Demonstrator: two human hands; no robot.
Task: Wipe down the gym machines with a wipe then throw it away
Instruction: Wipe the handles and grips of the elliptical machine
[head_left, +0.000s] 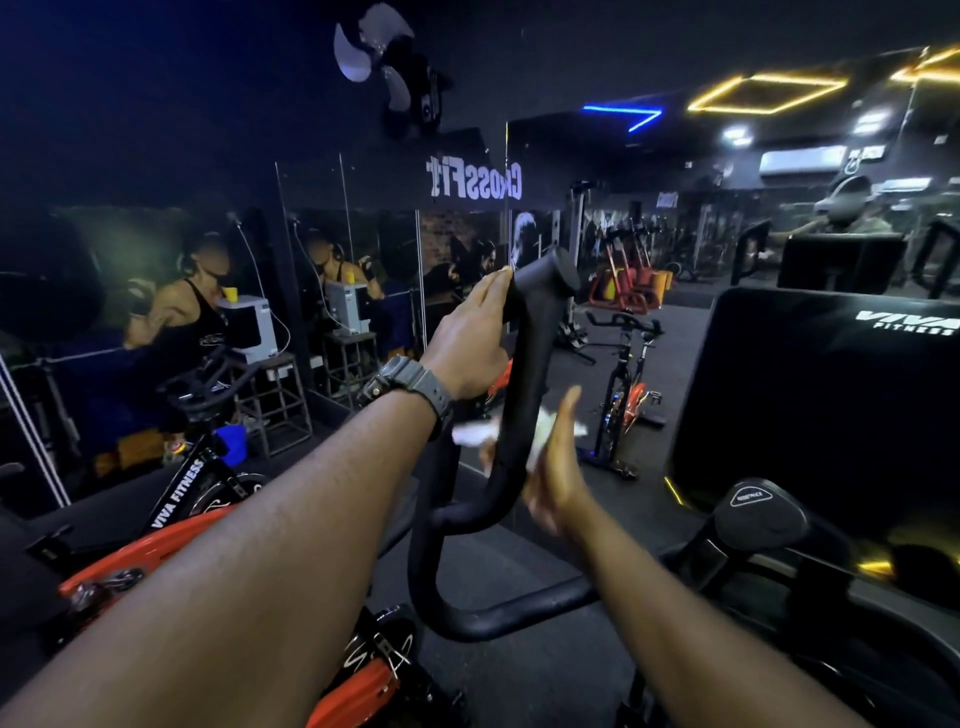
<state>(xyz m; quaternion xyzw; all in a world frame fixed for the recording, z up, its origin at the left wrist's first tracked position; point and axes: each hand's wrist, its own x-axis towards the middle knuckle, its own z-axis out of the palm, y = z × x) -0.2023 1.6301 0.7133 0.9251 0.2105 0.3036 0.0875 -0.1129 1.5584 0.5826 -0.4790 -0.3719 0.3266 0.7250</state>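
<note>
A black curved handlebar (524, 374) of a gym machine rises in the middle of the view. My left hand (470, 338), with a grey watch at the wrist, grips the bar near its top end. Lower down, my right hand (558, 467) presses a white wipe (475, 434) against the bar's middle stretch. The wipe wraps round the bar and shows on both sides of it; the hand is blurred by motion.
The machine's black console (810, 395) marked VIVA FITNESS stands at the right, a round knob (756, 506) below it. An orange and black spin bike (176, 525) is at my left, another bike (626, 384) ahead. Mirrors line the left wall.
</note>
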